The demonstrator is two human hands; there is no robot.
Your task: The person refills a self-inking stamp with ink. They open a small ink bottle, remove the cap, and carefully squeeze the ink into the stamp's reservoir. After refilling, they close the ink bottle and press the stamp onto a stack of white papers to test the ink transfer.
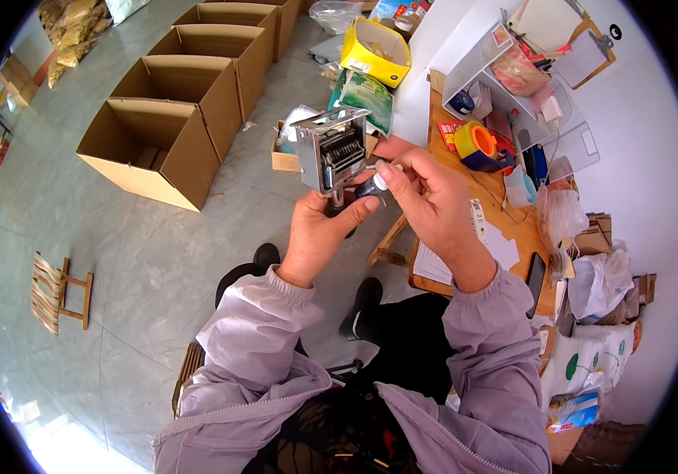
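Note:
My left hand [313,238] is closed round the lower end of a metal hand stamp [341,152], a silver frame with a row of dark ridged wheels or rollers inside. The stamp is raised in front of me, its rollers facing up and toward me. Beside it, at my left thumb, is a small dark bottle [366,188] with a white cap, tilted. My right hand [436,207] pinches the bottle at its white cap end. Whether the cap is loose or screwed on, I cannot tell. My palms hide the stamp's handle.
Open cardboard boxes [197,154] stand in a row at the far left. On the right, a wooden desk [465,178] carries papers, a tape roll [475,141], a phone [535,278] and a grey rack. A folding stool [62,294] stands left; a yellow bin [376,52] is beyond my hands.

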